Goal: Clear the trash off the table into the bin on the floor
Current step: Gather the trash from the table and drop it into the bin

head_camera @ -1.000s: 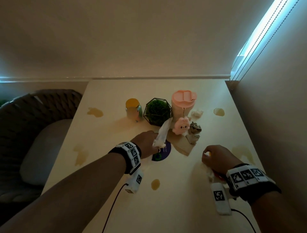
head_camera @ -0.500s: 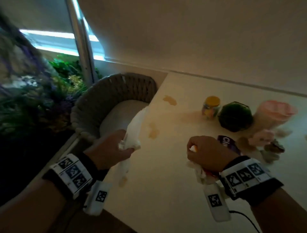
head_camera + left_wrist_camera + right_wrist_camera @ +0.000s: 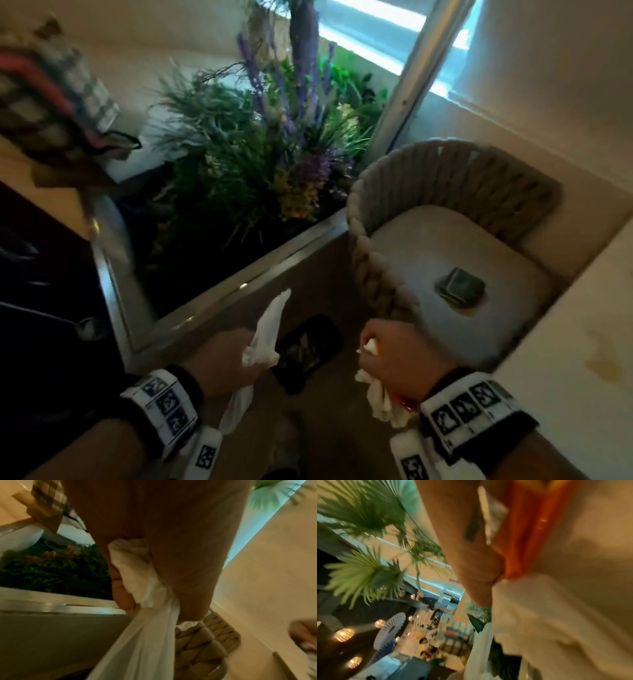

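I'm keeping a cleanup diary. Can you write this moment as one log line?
left hand: grips white tissue | right hand: grips crumpled trash | bin: on floor between hands | nothing dropped yet

A small black bin (image 3: 306,353) stands on the floor between a metal-edged planter (image 3: 219,294) and a woven grey chair (image 3: 445,240). Open floor lies around it; the pale table edge (image 3: 582,342) borders the right.

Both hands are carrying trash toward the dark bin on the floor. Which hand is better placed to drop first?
Left, probably. The left hand grips a long white tissue at the near edge of the bin. The right hand, holding crumpled trash, sits further off, toward the chair.
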A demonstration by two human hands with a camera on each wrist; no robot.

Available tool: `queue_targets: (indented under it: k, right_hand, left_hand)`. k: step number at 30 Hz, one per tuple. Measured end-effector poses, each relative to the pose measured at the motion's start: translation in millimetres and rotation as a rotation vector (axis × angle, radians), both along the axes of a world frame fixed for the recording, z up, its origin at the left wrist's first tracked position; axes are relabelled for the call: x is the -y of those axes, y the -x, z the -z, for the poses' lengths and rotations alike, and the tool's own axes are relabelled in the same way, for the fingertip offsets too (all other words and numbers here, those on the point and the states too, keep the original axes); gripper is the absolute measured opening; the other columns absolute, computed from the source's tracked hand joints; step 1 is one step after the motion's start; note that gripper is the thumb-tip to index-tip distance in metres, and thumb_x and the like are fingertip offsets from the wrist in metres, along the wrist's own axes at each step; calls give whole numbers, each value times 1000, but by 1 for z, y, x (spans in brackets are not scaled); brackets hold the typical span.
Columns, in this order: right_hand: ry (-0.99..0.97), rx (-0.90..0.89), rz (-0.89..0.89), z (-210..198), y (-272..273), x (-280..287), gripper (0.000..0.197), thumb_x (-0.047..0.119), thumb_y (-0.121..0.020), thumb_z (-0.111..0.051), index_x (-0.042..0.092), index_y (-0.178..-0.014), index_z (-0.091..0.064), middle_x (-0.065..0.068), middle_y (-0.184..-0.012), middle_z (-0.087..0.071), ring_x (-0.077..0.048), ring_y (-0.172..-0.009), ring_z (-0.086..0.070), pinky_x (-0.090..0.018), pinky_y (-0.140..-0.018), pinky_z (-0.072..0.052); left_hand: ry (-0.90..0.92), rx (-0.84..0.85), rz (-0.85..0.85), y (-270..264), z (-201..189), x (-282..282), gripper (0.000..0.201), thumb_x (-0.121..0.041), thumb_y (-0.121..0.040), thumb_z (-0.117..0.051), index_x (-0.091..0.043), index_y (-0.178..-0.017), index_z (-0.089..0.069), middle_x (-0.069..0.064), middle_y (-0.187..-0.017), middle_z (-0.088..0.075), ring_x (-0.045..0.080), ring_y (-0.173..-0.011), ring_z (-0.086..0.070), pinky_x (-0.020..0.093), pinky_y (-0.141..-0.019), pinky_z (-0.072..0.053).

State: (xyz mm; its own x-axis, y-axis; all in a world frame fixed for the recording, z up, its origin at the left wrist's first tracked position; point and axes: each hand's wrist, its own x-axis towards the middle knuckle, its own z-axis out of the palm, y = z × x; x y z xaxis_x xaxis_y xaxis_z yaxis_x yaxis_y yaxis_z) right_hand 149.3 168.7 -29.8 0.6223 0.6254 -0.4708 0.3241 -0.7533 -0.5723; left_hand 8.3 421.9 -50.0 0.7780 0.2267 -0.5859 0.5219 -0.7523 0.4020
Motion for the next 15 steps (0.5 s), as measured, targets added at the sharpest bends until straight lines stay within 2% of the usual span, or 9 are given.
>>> queue_targets:
  k: [2, 3, 6, 8, 11, 13, 15]
  right_hand:
    - [51, -65, -2, 44, -5, -58, 8, 31, -86, -63, 33, -90, -56, 8, -97, -61, -8, -87, -60, -23, -69, -48]
    - [93, -89, 15, 69, -9, -81, 11, 32, -87, -62, 31, -97, -58, 4, -101, -61, -12, -92, -61, -26, -74, -51]
    - [213, -113, 113, 149, -22, -128, 30, 31, -88, -61, 20, -115, -60, -3, -115, -65, -19, -104, -63, -29, -83, -51]
    - [244, -139, 183, 203, -31, -148, 30, 27, -89, -61, 15, -116, -60, -7, -116, -66, -21, -104, -64, -27, -79, -49]
    - [269, -124, 214, 283, -46, -174, 30, 26, -90, -62, 12, -117, -59, -10, -116, -66, -23, -105, -64, -28, -84, -49]
    - [257, -111, 225, 334, -54, -188, 27, 27, -90, -62, 13, -113, -61, -9, -115, -67, -24, -106, -65, -30, -89, -52]
    - [231, -114, 212, 383, -60, -198, 17, 27, -89, -62, 20, -104, -60, -8, -113, -69, -25, -106, -65, -32, -93, -52]
  left_hand:
    - [51, -86, 21, -10, 40, -23, 41, -54, -87, -59, -16, -101, -68, 0, -96, -67, 19, -94, -66, 31, -83, -54]
    - [65, -124, 14, -18, 61, -32, 44, -53, -88, -59, -15, -108, -67, 3, -104, -68, 19, -98, -66, 32, -87, -54]
    - [71, -158, -1, -38, 124, -47, 41, -44, -91, -60, -16, -121, -62, 3, -119, -65, 18, -109, -62, 22, -90, -48]
    - [56, -131, 9, -50, 174, -55, 37, -38, -89, -62, -19, -121, -61, 2, -120, -65, 20, -110, -60, 21, -85, -41]
    - [88, -162, 30, -72, 254, -63, 39, -36, -90, -61, -15, -122, -60, 6, -122, -64, 25, -113, -60, 27, -90, -45]
    - [107, -224, 43, -87, 307, -65, 43, -38, -92, -60, -13, -127, -57, 7, -128, -61, 25, -117, -58, 28, -95, -45]
    - [136, -274, 53, -96, 358, -64, 46, -34, -91, -62, -13, -131, -54, 7, -132, -59, 25, -119, -57, 29, -98, -44]
